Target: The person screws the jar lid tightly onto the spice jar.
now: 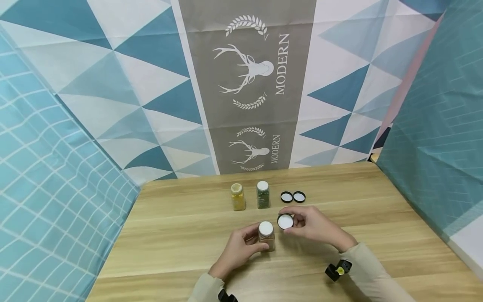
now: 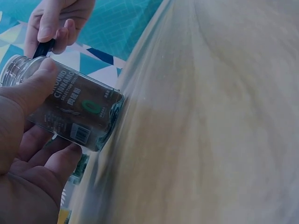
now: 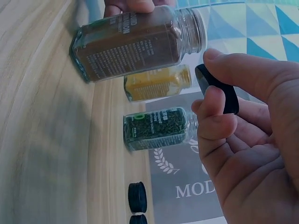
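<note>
One cinnamon jar (image 1: 267, 240) is upright before me at the tabletop (image 1: 170, 235), with brown powder inside, its threaded neck bare of a cap and a white cover (image 1: 266, 228) across its mouth. My left hand (image 1: 239, 247) holds it round the body from the side; I cannot tell whether its base bears fully on the surface. Just to the right of the neck, apart from it, my right hand (image 1: 311, 226) pinches a black lid (image 1: 285, 222) by the rim, white lining toward my eyes. Farther back, a yellow jar (image 1: 238, 202) and a green jar (image 1: 263, 198) stand upright, near each other but apart, neither wearing a lid. To their right, two loose lids (image 1: 299, 196) lie side by side, lining up. As I judge it, all three jars are uncapped and two of the three lids are set down; the lid between my fingers and the jar in my other hand remain unsettled. Whether this lid is coming off or going on, I cannot tell.
</note>
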Action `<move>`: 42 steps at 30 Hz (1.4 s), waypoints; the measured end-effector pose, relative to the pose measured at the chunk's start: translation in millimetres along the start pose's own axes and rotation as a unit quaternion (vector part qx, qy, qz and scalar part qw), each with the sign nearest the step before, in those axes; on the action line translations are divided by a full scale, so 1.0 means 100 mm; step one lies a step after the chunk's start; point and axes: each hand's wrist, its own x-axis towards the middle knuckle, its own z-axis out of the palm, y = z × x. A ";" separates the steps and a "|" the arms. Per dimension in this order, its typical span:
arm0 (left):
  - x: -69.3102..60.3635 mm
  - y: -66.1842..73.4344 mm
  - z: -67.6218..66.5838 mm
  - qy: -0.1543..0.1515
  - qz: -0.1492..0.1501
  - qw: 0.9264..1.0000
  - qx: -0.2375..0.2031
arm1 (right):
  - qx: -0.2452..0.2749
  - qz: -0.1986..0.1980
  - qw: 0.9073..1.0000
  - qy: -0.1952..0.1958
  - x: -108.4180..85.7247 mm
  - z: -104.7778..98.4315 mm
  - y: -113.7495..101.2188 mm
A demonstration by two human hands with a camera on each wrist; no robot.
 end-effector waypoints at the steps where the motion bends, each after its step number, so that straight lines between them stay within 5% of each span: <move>1: 0.00 0.00 0.00 -0.002 -0.001 1.000 0.002 | 0.000 -0.002 1.000 -0.001 0.00 0.00 0.00; 15: 0.03 0.13 -0.10 -0.028 -0.003 0.996 0.089 | 0.024 -0.008 1.000 -0.006 0.01 0.04 -0.02; 42: 0.04 0.12 -0.08 -0.028 -0.002 0.997 0.070 | 0.033 -0.009 0.999 -0.008 0.02 0.11 -0.07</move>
